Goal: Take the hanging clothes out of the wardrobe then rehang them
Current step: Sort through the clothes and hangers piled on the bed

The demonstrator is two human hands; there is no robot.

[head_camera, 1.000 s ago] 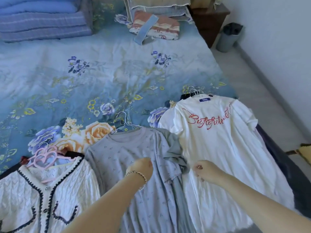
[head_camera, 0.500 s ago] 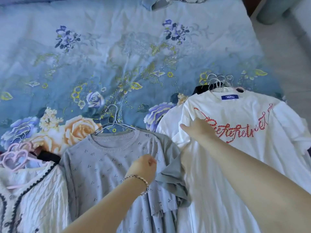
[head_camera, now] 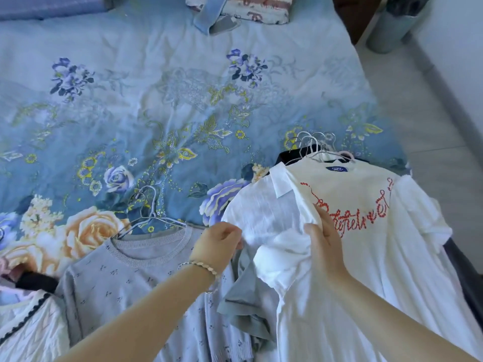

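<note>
Left hand [head_camera: 219, 242], now off grey top [head_camera: 136, 278], pinch on collared shirt [head_camera: 261, 212]; right hand [head_camera: 325, 252], grip on T-shirt [head_camera: 379, 244] edge.

Blue floral bedspread [head_camera: 156, 100] covers the bed. Folded blue blankets [head_camera: 52, 6] and a patterned pillow [head_camera: 256, 9] lie at its head. Dark wooden cabinet [head_camera: 352, 17], grey bin [head_camera: 389, 30], pale tiled floor [head_camera: 431, 126], white wall [head_camera: 465, 35]. Soft daylight.
</note>
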